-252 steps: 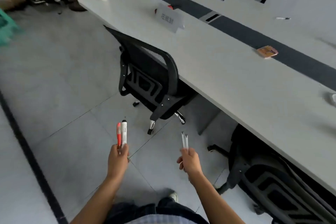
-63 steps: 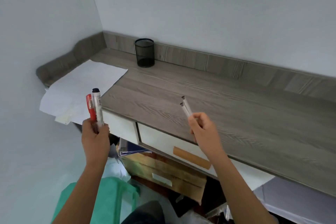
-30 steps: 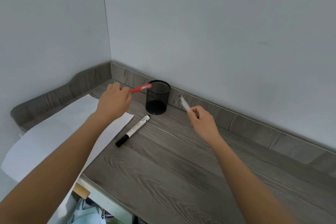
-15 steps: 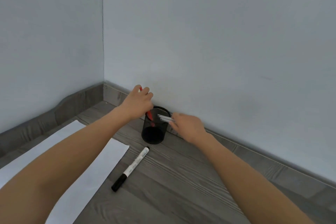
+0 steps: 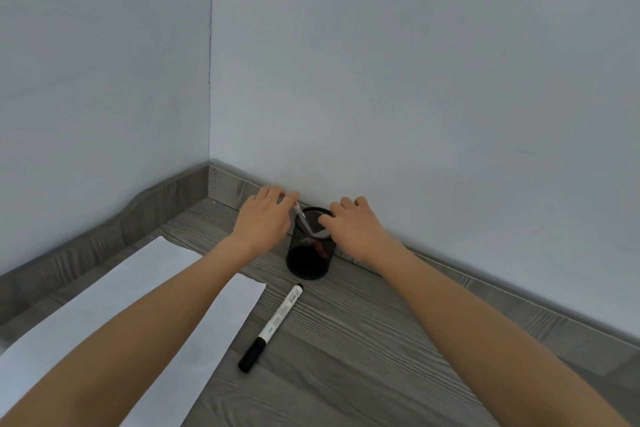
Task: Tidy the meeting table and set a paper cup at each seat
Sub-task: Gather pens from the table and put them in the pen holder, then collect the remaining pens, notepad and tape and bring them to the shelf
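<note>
Black mesh pen holder [image 5: 309, 260] upright on grey wooden counter [image 5: 363, 340], near the wall corner. Left hand [image 5: 265, 218] at its left rim, fingers loosely around a white pen [image 5: 300, 215] leaning into the holder. Right hand [image 5: 353, 224] over the right rim, fingers curled; grip not clear. Red pen [image 5: 320, 248] inside. Whiteboard marker [image 5: 273, 324] flat on counter, beside white paper [image 5: 145, 291]. No paper cup visible.

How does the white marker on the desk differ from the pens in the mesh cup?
The white marker lies flat on the desk, touched by neither hand; the pens lean inside the black mesh cup. The marker looks thicker, with a black cap; the pens are slimmer, one red.
</note>
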{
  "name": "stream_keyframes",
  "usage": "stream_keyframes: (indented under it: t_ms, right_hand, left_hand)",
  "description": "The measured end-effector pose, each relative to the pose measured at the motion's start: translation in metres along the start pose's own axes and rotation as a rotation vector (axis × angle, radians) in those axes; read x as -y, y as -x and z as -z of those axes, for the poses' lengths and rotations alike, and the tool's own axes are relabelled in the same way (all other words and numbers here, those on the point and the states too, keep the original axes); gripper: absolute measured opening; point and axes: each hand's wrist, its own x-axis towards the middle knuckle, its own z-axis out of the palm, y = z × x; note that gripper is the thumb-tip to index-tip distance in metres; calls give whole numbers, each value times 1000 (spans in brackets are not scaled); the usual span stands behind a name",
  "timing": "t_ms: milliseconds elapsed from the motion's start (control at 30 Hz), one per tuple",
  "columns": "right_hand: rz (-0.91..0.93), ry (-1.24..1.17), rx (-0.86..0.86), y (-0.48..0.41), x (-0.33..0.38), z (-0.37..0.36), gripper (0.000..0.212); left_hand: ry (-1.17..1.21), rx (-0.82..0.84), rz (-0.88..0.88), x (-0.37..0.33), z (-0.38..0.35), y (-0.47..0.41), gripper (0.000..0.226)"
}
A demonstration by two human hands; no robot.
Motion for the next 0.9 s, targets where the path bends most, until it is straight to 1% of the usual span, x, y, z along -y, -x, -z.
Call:
stream_keyframes:
  t_ms: [67, 133, 200, 233, 333, 433, 500, 567, 633, 667, 800, 900]
  right_hand:
    - [-43, 8, -42, 1, 0, -1, 31]
    - [-70, -8, -58, 4, 2, -5, 32]
    - [-98, -15, -74, 8, 3, -6, 32]
    - [-130, -28, -75, 10, 3, -4, 31]
    - [-215, -164, -116, 17, 2, 0, 27]
    - [-301, -274, -200, 36, 5, 3, 23]
    - [-362, -345, -207, 57, 10, 1, 33]
    - [-425, -440, -208, 83, 15, -7, 36]
    - [-520, -525, -174, 111, 21, -18, 33]
    - [-566, -559, -142, 126, 24, -23, 33]
    - [-727, -660, 37, 187, 35, -34, 39]
    - [-825, -681, 92, 233, 40, -33, 41]
  left_hand:
    - [103, 17, 69, -4, 3, 4, 43]
    - [184, 122, 180, -8, 4, 4, 44]
    - [349, 193, 287, -10, 5, 3, 38]
    - [431, 195, 315, -12, 6, 3, 34]
    - [503, 167, 329, -18, 8, 0, 24]
    - [502, 164, 364, -26, 15, 3, 37]
    - [494, 102, 378, -32, 20, 9, 43]
    - [494, 22, 376, -40, 28, 20, 42]
    - [528, -32, 365, -50, 35, 33, 39]
    - [548, -33, 362, -55, 38, 40, 38]
    - [631, 18, 375, -83, 46, 71, 32]
    - [672, 87, 353, -118, 44, 95, 31]
